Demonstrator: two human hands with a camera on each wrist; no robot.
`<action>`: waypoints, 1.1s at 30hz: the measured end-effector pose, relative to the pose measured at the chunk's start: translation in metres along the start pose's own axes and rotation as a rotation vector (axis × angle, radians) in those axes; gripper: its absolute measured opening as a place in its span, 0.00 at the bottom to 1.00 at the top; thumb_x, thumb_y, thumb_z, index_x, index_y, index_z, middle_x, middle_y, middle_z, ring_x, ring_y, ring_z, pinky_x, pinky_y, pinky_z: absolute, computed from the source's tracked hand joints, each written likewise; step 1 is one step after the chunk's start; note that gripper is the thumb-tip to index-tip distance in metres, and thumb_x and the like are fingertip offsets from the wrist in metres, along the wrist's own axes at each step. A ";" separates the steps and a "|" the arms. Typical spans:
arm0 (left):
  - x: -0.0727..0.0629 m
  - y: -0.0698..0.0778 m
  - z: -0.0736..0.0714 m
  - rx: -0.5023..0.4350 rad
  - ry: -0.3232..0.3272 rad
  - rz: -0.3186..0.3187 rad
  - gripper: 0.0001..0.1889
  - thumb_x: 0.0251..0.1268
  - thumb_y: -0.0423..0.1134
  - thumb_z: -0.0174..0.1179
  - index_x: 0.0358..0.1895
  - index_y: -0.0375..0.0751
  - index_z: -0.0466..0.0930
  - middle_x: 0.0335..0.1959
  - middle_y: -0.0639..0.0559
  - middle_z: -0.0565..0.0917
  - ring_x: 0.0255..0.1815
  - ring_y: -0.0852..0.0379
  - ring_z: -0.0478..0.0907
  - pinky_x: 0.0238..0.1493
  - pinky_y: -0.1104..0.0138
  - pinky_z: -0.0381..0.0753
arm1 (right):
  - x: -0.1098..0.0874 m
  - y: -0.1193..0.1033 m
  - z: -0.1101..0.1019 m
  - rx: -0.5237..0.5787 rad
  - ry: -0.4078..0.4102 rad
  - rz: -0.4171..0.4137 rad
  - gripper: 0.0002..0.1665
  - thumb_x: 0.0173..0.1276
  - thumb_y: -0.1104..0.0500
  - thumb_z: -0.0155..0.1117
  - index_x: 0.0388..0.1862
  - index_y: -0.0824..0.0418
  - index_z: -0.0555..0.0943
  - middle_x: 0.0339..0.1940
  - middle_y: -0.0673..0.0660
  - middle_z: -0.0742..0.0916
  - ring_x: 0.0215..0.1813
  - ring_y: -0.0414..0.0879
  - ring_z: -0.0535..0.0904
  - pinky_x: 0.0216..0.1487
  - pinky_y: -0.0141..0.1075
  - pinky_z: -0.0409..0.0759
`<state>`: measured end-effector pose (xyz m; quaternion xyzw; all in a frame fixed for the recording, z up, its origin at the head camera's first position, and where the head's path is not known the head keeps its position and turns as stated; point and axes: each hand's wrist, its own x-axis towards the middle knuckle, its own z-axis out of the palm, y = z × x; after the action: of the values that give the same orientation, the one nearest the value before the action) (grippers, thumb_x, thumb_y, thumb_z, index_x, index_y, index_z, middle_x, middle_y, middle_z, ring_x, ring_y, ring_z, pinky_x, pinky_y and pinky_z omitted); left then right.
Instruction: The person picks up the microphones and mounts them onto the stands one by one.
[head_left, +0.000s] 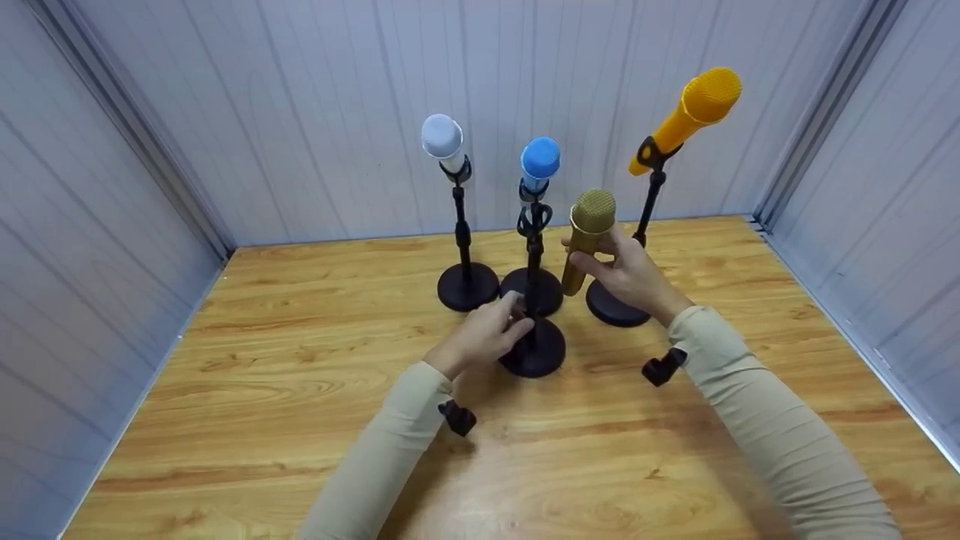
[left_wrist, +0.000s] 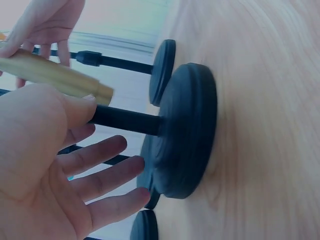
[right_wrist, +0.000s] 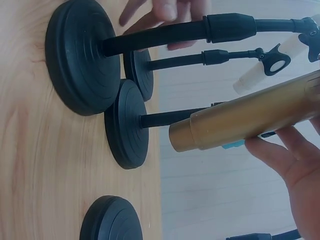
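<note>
My right hand [head_left: 630, 274] holds a gold microphone [head_left: 592, 214] by its body, tilted with its mesh head up. Just left of it stands a black microphone stand [head_left: 533, 300] with an empty clip at its top. My left hand [head_left: 484, 334] is at the lower pole of that stand, thumb on the near side. In the left wrist view the left fingers [left_wrist: 107, 177] are spread and loosely bent beside the pole; firm contact cannot be made out. The microphone's lower end [right_wrist: 185, 135] hangs free of any clip in the right wrist view.
Behind the empty-clip stand, a blue microphone [head_left: 541, 157] sits on its stand. A white microphone [head_left: 442, 137] is mounted at left, and a yellow microphone [head_left: 697, 109] on a taller stand at right. Pale panel walls [head_left: 315, 112] enclose the wooden table [head_left: 300, 375].
</note>
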<state>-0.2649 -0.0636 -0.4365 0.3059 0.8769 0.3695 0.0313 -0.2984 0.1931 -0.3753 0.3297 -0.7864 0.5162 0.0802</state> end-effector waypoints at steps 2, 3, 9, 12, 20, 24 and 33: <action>0.000 0.003 -0.005 -0.008 0.020 0.017 0.17 0.81 0.43 0.52 0.63 0.37 0.70 0.52 0.44 0.83 0.51 0.52 0.83 0.51 0.60 0.82 | 0.001 0.002 -0.001 -0.004 -0.005 0.001 0.32 0.76 0.66 0.61 0.75 0.64 0.63 0.60 0.62 0.85 0.60 0.55 0.82 0.52 0.52 0.84; 0.000 0.005 -0.008 -0.008 0.038 0.025 0.19 0.81 0.44 0.52 0.66 0.37 0.70 0.54 0.45 0.82 0.53 0.52 0.82 0.53 0.60 0.81 | 0.001 0.003 -0.002 -0.005 -0.007 -0.005 0.32 0.76 0.66 0.60 0.75 0.63 0.63 0.59 0.61 0.85 0.59 0.55 0.83 0.53 0.51 0.84; 0.006 0.024 -0.019 -0.073 0.186 0.112 0.25 0.79 0.46 0.55 0.70 0.34 0.68 0.55 0.45 0.82 0.52 0.55 0.82 0.54 0.61 0.82 | 0.003 -0.011 -0.010 0.005 0.002 -0.047 0.31 0.78 0.63 0.59 0.75 0.62 0.62 0.58 0.59 0.85 0.58 0.53 0.83 0.53 0.48 0.84; 0.008 0.033 -0.022 -0.100 0.238 0.126 0.26 0.80 0.47 0.54 0.70 0.33 0.69 0.55 0.44 0.83 0.52 0.56 0.83 0.53 0.62 0.82 | 0.006 -0.020 -0.013 0.064 0.022 -0.102 0.29 0.79 0.61 0.58 0.74 0.61 0.62 0.58 0.61 0.85 0.58 0.57 0.83 0.54 0.45 0.83; 0.016 0.040 -0.024 -0.095 0.305 0.121 0.24 0.81 0.52 0.50 0.68 0.38 0.71 0.49 0.49 0.86 0.43 0.59 0.85 0.42 0.67 0.83 | 0.012 -0.039 -0.018 0.381 0.204 -0.225 0.26 0.82 0.57 0.53 0.73 0.56 0.61 0.55 0.72 0.80 0.56 0.64 0.83 0.49 0.49 0.85; 0.017 0.042 -0.026 -0.117 0.336 0.120 0.24 0.82 0.53 0.47 0.67 0.41 0.72 0.48 0.50 0.87 0.38 0.57 0.87 0.36 0.66 0.84 | 0.012 -0.051 -0.021 0.536 0.304 -0.257 0.25 0.83 0.54 0.49 0.73 0.58 0.58 0.54 0.73 0.80 0.54 0.68 0.82 0.49 0.52 0.85; 0.018 0.047 -0.031 -0.131 0.365 0.142 0.20 0.83 0.53 0.44 0.59 0.42 0.76 0.46 0.53 0.86 0.36 0.60 0.86 0.39 0.66 0.83 | 0.022 -0.080 -0.027 0.755 0.400 -0.407 0.33 0.76 0.51 0.62 0.68 0.64 0.60 0.50 0.79 0.76 0.46 0.69 0.83 0.48 0.58 0.83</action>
<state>-0.2640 -0.0470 -0.3795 0.2921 0.8186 0.4760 -0.1341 -0.2731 0.1869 -0.2924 0.3771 -0.4324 0.7932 0.2042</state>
